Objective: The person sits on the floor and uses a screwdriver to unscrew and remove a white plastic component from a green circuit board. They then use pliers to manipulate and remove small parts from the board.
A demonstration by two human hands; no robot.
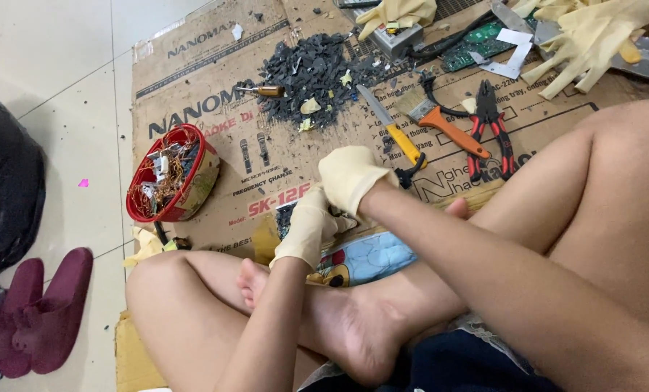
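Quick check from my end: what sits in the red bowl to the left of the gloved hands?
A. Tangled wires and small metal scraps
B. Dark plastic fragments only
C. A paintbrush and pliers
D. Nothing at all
A: the red bowl holds a tangle of coppery wires and small bits, while the dark fragments lie heaped on the cardboard farther off.

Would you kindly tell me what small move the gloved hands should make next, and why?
Probably tilt the gripped piece up into view: the left hand and right hand meet over the cardboard sheet and hide it, while the pliers and knife lie unused.
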